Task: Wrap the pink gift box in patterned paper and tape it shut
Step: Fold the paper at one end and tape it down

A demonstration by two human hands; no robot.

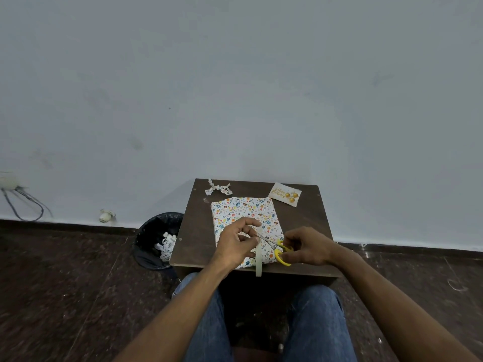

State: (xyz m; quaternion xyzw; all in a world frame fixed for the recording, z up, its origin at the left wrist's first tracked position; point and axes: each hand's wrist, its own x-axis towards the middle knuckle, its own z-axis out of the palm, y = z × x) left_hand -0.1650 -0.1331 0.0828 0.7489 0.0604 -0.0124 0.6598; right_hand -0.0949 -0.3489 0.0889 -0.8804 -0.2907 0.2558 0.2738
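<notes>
The gift box [243, 210], covered in white paper with small coloured patterns, lies flat on a small dark table [308, 218]. My left hand [235, 244] hovers over its near part and pinches a strip of clear tape [258, 262] that hangs down past the table's front edge. My right hand [307, 246] grips yellow-handled scissors [281, 250], whose blades point left toward the tape near my left fingers. No pink of the box shows.
A paper bow [218, 188] lies at the table's far left corner and a "Happy Birthday" card [285, 194] at the far right. A black bin [156, 240] with paper scraps stands left of the table. My knees are below the table's front.
</notes>
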